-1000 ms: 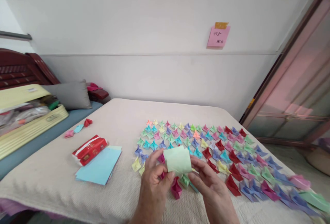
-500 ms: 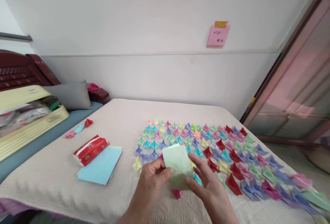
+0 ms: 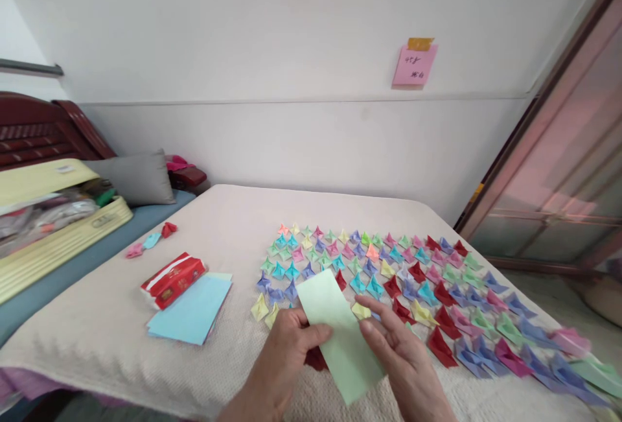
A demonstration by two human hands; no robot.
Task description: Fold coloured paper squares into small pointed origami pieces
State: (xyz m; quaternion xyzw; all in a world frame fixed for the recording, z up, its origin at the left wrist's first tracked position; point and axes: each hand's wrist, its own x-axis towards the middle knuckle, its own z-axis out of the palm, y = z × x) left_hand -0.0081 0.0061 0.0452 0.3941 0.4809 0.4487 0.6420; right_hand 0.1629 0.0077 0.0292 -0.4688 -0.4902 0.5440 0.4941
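Note:
A light green paper strip (image 3: 335,334), folded lengthwise into a long rectangle, tilts above the bedcover. My left hand (image 3: 291,344) pinches its left edge between thumb and fingers. At the strip's right edge is my right hand (image 3: 398,351), fingers apart, its thumb tip at or touching the paper. Behind and to the right, folded paper pieces (image 3: 374,286) in many colours lie in rows. A dark red folded piece (image 3: 317,358) shows partly under my left hand and the strip.
A red tissue pack (image 3: 173,279) rests against a stack of blue sheets (image 3: 192,312) at left. Small folded pieces (image 3: 151,240) lie beyond. Farther left are a yellow case (image 3: 63,234) and a grey pillow (image 3: 133,179). A pink note (image 3: 414,65) is taped to the wall.
The green paper went from a shorter, squarer shape to a long strip reaching lower right. My left hand keeps its pinch; my right hand has shifted slightly right.

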